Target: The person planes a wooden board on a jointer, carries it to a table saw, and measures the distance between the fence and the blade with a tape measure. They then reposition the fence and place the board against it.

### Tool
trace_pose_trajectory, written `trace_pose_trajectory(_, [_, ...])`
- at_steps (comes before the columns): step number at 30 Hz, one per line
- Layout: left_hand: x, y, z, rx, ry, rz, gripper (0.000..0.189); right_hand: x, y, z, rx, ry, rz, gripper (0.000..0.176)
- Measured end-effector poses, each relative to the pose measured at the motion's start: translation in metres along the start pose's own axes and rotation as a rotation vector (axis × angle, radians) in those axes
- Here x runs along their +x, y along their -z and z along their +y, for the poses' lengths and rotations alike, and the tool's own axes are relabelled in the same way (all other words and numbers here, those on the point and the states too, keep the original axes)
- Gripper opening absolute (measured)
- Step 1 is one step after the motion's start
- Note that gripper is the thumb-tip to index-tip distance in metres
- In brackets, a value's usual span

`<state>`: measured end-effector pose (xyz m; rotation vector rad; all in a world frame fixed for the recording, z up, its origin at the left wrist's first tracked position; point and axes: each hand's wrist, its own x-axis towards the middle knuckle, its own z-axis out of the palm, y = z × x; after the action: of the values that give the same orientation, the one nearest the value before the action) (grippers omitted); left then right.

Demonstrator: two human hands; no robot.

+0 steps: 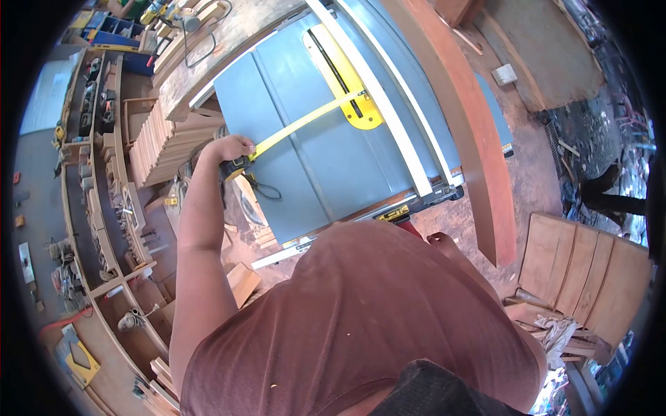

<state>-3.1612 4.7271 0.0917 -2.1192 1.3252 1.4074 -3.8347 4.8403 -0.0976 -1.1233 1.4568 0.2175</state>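
My left hand (234, 148) is closed round a tape measure (236, 167) at the left edge of a blue-grey saw table (312, 166). Its yellow blade (298, 125) is drawn out across the table, its end at the yellow insert plate (347, 83). A dark cord loops from the tape's case. Beside the plate, a long white fence (381, 97) crosses the table. My right hand (444, 243) shows only in part, low by the table's front edge near the fence's end; whether it holds anything is hidden.
A thick reddish wood beam (479, 152) lies along the right of the fence. Wood strips (152, 149) are stacked at the left, beside shelves (114, 208) of tools. Joined boards (583, 270) stand at the right. Part of a person (125, 8) shows at the top left.
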Motion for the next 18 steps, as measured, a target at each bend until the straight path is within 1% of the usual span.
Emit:
trace_pose_trajectory(2, [-0.005,-0.001,0.005,0.012,0.0,0.012,0.029,-0.001,0.002,-0.005,-0.015,-0.026,0.004,0.044])
trace_pose_trajectory(4, [-0.015,-0.002,0.015,0.032,-0.014,0.07,0.026,-0.005,0.006,-0.013,-0.043,-0.015,0.009,0.044])
trace_pose_trajectory(7, [-0.017,-0.003,0.017,0.034,-0.014,0.09,0.026,-0.006,0.005,-0.01,-0.047,-0.004,0.024,0.043])
trace_pose_trajectory(13, [-0.012,-0.004,0.007,-0.012,-0.042,0.068,0.026,0.001,0.002,0.004,-0.021,0.029,0.023,0.041])
trace_pose_trajectory(18, [-0.008,-0.002,0.001,-0.023,-0.038,0.037,0.028,0.004,0.003,0.005,0.004,0.04,0.022,0.042])
